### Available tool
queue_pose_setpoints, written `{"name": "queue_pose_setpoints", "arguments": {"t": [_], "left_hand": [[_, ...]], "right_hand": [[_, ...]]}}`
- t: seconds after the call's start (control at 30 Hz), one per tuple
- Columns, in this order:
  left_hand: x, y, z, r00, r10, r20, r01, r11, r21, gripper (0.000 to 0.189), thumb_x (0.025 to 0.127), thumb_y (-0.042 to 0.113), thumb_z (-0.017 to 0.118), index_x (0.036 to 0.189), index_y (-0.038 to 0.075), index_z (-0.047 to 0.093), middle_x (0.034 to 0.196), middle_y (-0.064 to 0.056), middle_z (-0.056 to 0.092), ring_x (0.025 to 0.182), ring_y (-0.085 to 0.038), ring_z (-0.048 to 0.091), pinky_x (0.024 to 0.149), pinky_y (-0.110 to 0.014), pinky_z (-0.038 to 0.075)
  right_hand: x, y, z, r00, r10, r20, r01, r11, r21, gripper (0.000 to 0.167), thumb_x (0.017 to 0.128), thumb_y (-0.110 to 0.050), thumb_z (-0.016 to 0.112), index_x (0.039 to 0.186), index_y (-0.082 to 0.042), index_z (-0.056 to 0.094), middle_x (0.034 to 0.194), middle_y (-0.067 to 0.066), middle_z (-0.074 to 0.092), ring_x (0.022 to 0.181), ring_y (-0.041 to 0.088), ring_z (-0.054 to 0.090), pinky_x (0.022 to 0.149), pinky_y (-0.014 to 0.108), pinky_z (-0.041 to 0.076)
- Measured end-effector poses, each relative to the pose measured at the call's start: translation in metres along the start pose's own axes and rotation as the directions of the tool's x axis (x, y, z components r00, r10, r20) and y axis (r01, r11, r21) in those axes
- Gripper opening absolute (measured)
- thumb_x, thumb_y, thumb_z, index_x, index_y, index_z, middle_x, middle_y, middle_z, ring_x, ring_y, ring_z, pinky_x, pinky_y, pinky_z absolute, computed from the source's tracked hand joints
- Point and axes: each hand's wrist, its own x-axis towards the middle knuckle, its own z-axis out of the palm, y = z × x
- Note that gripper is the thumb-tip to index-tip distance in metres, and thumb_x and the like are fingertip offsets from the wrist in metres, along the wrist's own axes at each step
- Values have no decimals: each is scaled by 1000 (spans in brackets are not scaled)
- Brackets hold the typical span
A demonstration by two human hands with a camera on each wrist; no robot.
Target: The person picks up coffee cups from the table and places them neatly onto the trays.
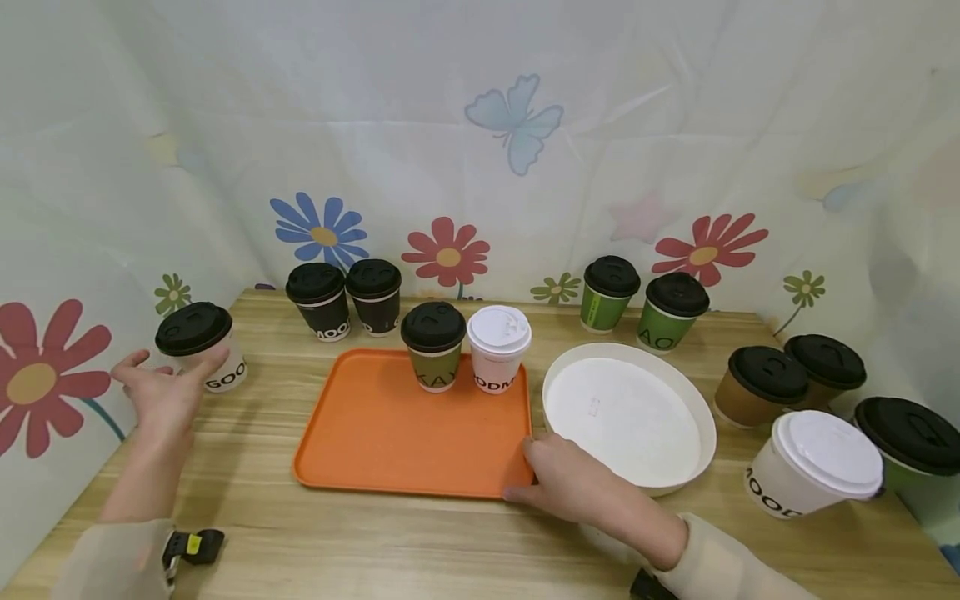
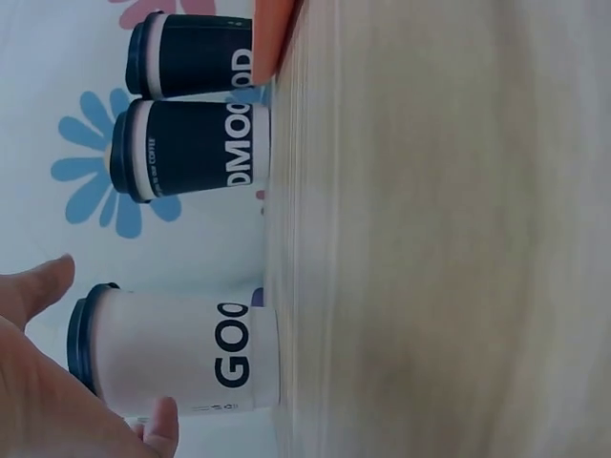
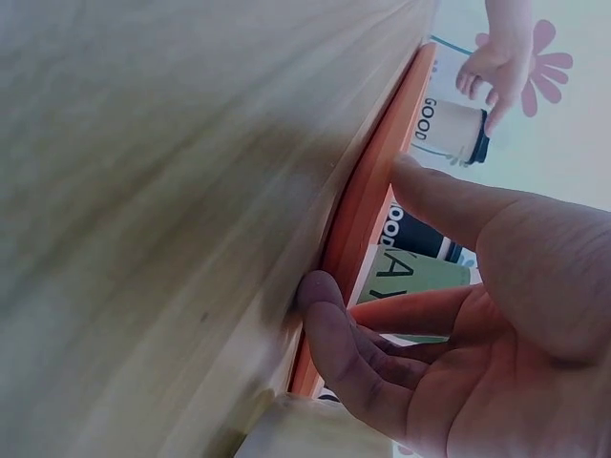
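My left hand (image 1: 167, 392) reaches up to a white paper cup with a black lid (image 1: 225, 367) at the far left, thumb and fingers spread apart around its near side. The left wrist view shows the white cup (image 2: 172, 353) upright on the table, the fingers at lid height. My right hand (image 1: 573, 479) grips the near right corner of an orange tray (image 1: 405, 433). In the right wrist view, thumb and curled fingers (image 3: 358, 367) lie at the tray's rim (image 3: 368, 200). On the tray's back right stand a green cup with black lid (image 1: 435, 367) and a white cup with white lid (image 1: 497, 367).
A round white container (image 1: 705, 450) stands just right of the tray. Two black cups (image 1: 322, 312) are behind the tray, and two green cups (image 1: 603, 304) at the back right. Brown cups (image 1: 738, 400), a large white cup (image 1: 787, 475) and a dark-lidded green cup (image 1: 911, 475) line the right side.
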Motion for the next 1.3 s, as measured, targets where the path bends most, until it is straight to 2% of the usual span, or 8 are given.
{"name": "queue_pose_setpoints", "arguments": {"t": [0.07,0.13,0.2,0.3,0.5,0.77,0.97,1.3], "left_hand": [[2,-1,1,1000,-17,13,16,1000,17,108,86,51,79,155,22,1,148,-18,26,131,-31,36,111,-38,32],[3,-2,1,999,-31,35,30,999,27,115,87,52,76,158,22,-8,163,-21,6,148,-34,17,120,-42,22],[5,-2,1,997,-47,62,45,998,36,118,87,55,75,159,22,-13,167,-19,-6,153,-34,5,122,-45,15],[8,-1,0,993,-72,90,69,997,42,122,87,57,74,159,23,-18,167,-17,-13,154,-33,-2,123,-46,11],[15,1,0,989,-86,122,82,996,36,122,88,52,75,159,22,-20,168,-17,-12,154,-31,-2,123,-44,11],[27,-2,7,987,-41,154,48,998,-44,119,90,37,78,160,19,-17,169,-16,-1,153,-25,1,123,-38,8],[30,-3,12,987,-25,159,35,998,-60,116,93,30,77,159,17,-18,170,-13,-2,154,-24,1,123,-36,5],[29,-3,13,989,-2,151,16,996,-92,101,97,29,69,158,14,-10,167,-19,6,152,-25,10,123,-34,9]], "right_hand": [[0,0,0,1000,1,0,-1,1000,-4,34,87,-29,85,85,-4,62,73,-1,50,64,13,49,54,30,43],[0,0,0,1000,3,2,-3,1000,-5,35,87,-29,85,85,-3,62,74,-1,50,65,13,49,54,30,43],[0,-1,-1,1000,7,5,-7,1000,-3,35,87,-29,85,85,-3,62,74,-1,50,65,14,49,55,30,43],[-1,-2,-1,1000,15,9,-15,1000,-2,35,87,-29,85,86,-3,62,75,0,50,66,14,49,55,31,43],[0,-2,-1,1000,20,16,-20,1000,2,35,87,-29,85,86,-3,62,75,0,51,66,14,50,55,31,43],[0,-2,-2,1000,25,12,-25,1000,-7,35,87,-29,85,86,-3,62,76,0,51,65,14,50,55,31,43],[0,-2,-1,1000,19,10,-19,1000,-4,34,87,-29,85,86,-3,62,74,-1,50,63,13,50,53,30,43],[-1,-1,0,1000,13,5,-13,1000,-4,35,87,-29,85,87,-2,62,77,0,51,67,14,50,56,31,44]]}}
